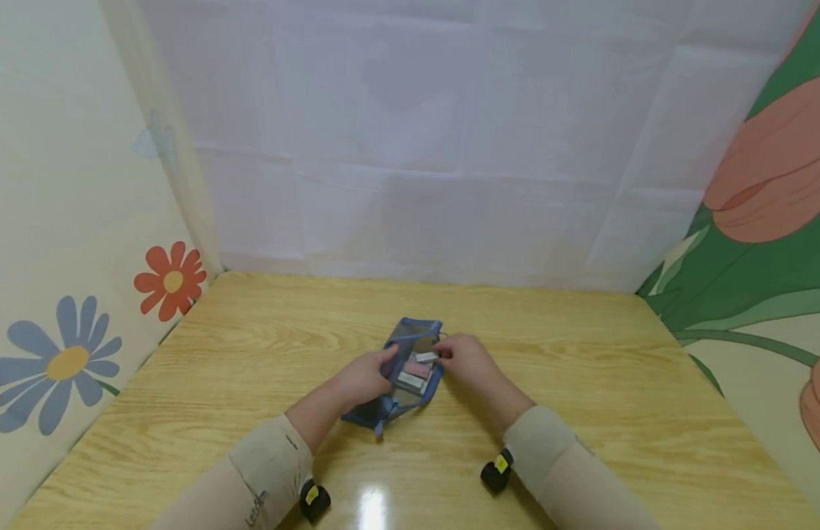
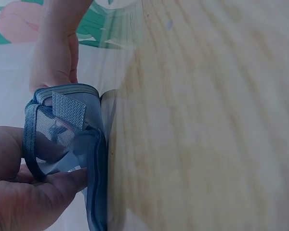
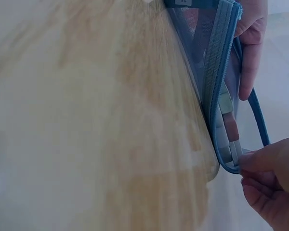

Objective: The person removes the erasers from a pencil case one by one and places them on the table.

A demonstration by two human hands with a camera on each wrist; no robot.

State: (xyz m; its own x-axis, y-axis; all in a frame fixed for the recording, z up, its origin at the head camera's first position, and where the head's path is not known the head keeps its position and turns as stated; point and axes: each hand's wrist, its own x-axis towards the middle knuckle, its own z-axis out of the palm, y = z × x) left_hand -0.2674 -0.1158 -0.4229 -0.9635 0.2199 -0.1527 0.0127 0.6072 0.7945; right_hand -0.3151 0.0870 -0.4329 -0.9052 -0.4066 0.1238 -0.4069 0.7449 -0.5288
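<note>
A blue mesh zip pouch (image 1: 419, 322) lies on the table with its zipped side open. My left hand (image 1: 365, 379) grips the pouch's near-left side, thumb on top, holding the mouth apart; in the left wrist view its fingers (image 2: 53, 192) pinch the mesh (image 2: 62, 134). Inside are small eraser-like blocks: a pink one (image 1: 417, 369) and a pale one (image 1: 411, 382). At the far right of the opening, my right hand (image 1: 468, 359) pinches a small white eraser-like block (image 3: 235, 150) between thumb and fingertips. Part of that block is hidden by the fingers.
The wood-grain table (image 1: 582, 353) runs back to a white cloth wall (image 1: 410, 184). Flower-printed panels stand at the left (image 1: 65, 221) and right (image 1: 768, 221). A black wrist camera (image 1: 496, 475) sits at the right cuff, another (image 1: 313, 502) at the left.
</note>
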